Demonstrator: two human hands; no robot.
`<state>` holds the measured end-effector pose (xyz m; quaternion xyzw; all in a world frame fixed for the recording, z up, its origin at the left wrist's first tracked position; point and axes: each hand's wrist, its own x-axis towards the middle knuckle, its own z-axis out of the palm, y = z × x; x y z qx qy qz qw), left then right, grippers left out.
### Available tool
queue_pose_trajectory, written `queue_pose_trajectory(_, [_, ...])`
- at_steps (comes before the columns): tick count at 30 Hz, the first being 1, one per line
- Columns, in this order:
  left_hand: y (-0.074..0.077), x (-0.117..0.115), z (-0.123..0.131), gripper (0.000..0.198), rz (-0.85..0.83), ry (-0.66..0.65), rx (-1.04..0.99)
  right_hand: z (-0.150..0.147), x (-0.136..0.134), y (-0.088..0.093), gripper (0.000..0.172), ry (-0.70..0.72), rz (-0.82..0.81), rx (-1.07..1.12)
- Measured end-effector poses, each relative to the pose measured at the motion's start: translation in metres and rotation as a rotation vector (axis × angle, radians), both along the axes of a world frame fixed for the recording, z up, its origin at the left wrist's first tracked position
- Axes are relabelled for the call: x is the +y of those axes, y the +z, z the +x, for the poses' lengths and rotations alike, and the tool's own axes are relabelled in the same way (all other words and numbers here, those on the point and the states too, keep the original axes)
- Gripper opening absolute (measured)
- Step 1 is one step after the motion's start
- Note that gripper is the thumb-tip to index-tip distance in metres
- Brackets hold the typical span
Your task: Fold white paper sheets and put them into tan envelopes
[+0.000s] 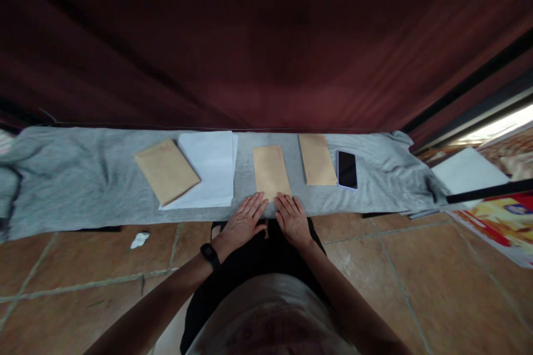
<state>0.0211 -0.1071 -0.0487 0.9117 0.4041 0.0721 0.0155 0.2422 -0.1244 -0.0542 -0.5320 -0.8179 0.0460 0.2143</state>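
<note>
A brown paper envelope (pixel 271 169) lies flat in front of me, its near edge at my fingertips. My left hand (pixel 246 219) rests with fingers stretched out, the tips touching the envelope's near left corner. At the near right corner lie the spread fingers of my right hand (pixel 293 222). Neither hand grips anything. To the left, a stack of white paper sheets (pixel 214 172) is partly covered by a tilted pile of brown envelopes (pixel 167 171). Another pile of brown envelopes (pixel 317 161) sits to the right, beside a smartphone (pixel 347 170) with a dark screen.
A grey cloth (pixel 100 177) covers the narrow surface, backed by a dark red curtain-like sheet (pixel 266 55). Crumpled white tissue (pixel 140 240) lies on the tiled floor (pixel 375 283). At the right stand a white sheet (pixel 469 172) and a red-and-yellow printed package (pixel 503 219).
</note>
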Motion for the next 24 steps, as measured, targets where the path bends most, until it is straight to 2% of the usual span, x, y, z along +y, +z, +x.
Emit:
queue_pose_trajectory(13, [-0.002,-0.004,-0.006,0.066,0.030,0.026,-0.021,0.024,-0.002,-0.007,0.048,-0.102,0.032,0.025])
queue_pose_trajectory(19, [0.010,0.003,0.007,0.042,0.046,0.108,-0.036,0.023,0.006,-0.007,0.043,-0.153,0.019,0.133])
queue_pose_trajectory(24, [0.023,0.011,0.027,0.042,0.026,0.161,0.065,0.014,0.020,-0.004,0.040,-0.278,-0.010,0.155])
